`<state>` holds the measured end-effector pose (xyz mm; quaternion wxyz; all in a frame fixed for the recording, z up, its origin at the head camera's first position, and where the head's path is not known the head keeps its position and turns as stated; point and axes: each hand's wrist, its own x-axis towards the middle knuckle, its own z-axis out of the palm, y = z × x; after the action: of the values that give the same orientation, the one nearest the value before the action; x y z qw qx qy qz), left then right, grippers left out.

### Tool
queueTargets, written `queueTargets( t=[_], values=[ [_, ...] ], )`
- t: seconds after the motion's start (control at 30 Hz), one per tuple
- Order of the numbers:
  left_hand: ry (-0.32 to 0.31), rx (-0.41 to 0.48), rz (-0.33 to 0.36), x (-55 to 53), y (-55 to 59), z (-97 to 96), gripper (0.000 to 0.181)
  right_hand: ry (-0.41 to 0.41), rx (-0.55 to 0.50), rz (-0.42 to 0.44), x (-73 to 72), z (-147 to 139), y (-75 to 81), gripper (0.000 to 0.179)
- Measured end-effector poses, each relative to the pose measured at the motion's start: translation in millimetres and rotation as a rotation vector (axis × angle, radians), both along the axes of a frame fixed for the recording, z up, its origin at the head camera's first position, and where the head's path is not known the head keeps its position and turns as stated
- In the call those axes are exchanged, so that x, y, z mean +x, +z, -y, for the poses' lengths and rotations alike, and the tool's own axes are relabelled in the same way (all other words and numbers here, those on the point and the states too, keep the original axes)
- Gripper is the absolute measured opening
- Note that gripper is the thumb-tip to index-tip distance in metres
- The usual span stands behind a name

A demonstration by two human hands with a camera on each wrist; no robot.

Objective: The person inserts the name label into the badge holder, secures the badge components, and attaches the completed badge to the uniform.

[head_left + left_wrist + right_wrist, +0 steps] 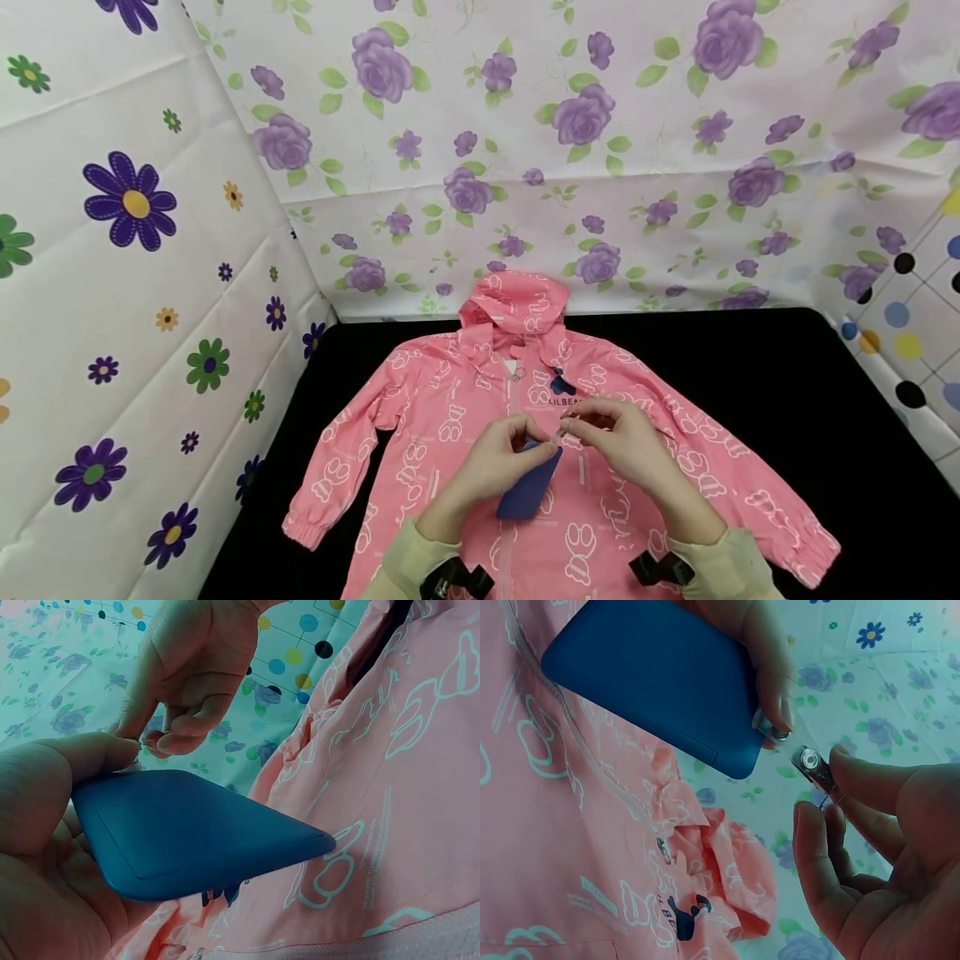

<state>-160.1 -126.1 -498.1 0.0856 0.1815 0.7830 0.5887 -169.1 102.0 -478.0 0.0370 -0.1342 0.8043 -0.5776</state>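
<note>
A flat blue card holder (529, 490) with rounded corners is held by its upper end in my left hand (492, 457). The thumb (780, 694) of that hand presses on a small clear strap end with a snap stud (774, 733) beside the holder's corner. Between thumb and fingertips, my right hand (628, 437) pinches a small metal clip (825, 780) whose round snap faces the strap end, with a narrow gap between them. Under both hands lies a pink hooded jacket (450, 475) with white outline prints, spread front up.
The jacket lies on a black-covered table (757, 367), its sleeves out to both sides and its hood at the back. A wall sheet with purple roses (465, 192) stands behind. Floral (135, 204) and dotted (907, 346) sheets flank the table.
</note>
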Motion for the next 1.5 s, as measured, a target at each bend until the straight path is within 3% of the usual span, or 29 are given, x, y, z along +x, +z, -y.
queueTargets(
  t=[0.17, 0.37, 0.6, 0.8, 1.0, 1.17, 1.5],
  values=[
    [-0.016, 0.037, 0.023, -1.2, 2.5, 2.7, 0.012, -0.031, -0.026, 0.023, 1.4, 2.6, 4.3, 0.018],
    [-0.033, 0.05, 0.044, -3.0, 4.9, 6.7, 0.019, -0.041, -0.023, -0.01, -1.3, 2.5, 1.9, 0.017],
    [0.017, 0.119, 0.059, -9.4, 2.2, 12.0, 0.022, -0.022, -0.026, -0.032, -4.3, -0.8, 1.2, 0.018],
    [0.052, 0.196, 0.111, -16.0, -7.2, 15.5, 0.029, -0.016, -0.01, -0.027, -5.0, -1.0, 4.1, 0.018],
    [-0.042, 0.229, 0.235, -20.9, -13.9, 20.4, 0.038, -0.019, 0.0, -0.008, -6.0, -0.1, 7.0, 0.021],
    [-0.12, 0.236, 0.292, -22.5, -15.7, 23.9, 0.041, -0.025, -0.008, -0.001, -7.8, 0.4, 8.1, 0.024],
    [-0.178, 0.218, 0.373, -21.5, -16.8, 23.9, 0.041, -0.031, -0.012, 0.008, -10.3, 0.3, 4.0, 0.02]
  ],
)
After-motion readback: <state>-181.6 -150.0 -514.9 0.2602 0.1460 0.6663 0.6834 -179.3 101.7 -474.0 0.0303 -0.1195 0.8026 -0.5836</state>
